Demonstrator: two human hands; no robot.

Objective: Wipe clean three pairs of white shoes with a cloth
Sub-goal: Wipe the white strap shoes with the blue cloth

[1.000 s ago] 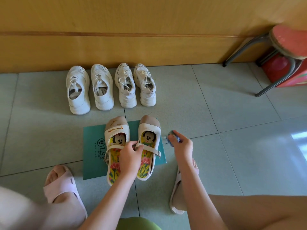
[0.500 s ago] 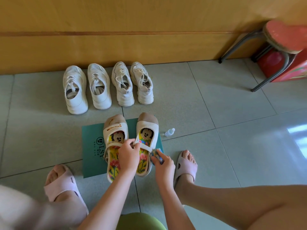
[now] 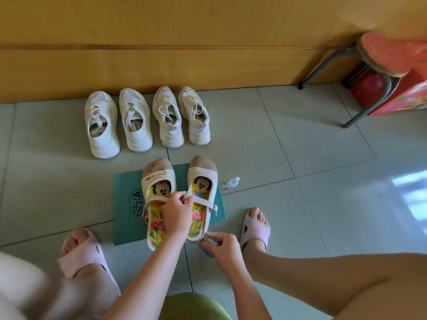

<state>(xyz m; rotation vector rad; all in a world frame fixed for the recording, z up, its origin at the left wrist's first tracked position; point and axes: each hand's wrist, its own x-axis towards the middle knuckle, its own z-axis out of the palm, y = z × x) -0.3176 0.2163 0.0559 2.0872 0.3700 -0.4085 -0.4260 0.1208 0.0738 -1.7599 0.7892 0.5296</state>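
Observation:
Two strap shoes with cartoon insoles, a left strap shoe (image 3: 154, 181) and a right strap shoe (image 3: 203, 174), stand on a green folder (image 3: 126, 204). My left hand (image 3: 179, 212) pinches the right shoe's strap at its inner end. My right hand (image 3: 221, 247) is closed on a small blue-and-white cloth (image 3: 209, 242) just behind that shoe's heel. Two pairs of white sneakers, one pair on the left (image 3: 117, 124) and one pair on the right (image 3: 181, 117), stand in a row by the wall.
A small white spray bottle (image 3: 232, 183) lies on the tiles right of the folder. My feet in pink slippers (image 3: 255, 229) flank the folder. A red-topped metal stool (image 3: 379, 58) and a red box (image 3: 397, 95) stand at the far right by the wooden wall.
My right hand came back from the bottle's spot, where the bottle now lies, to the right shoe's side and then down behind its heel. My left hand has kept hold of the strap.

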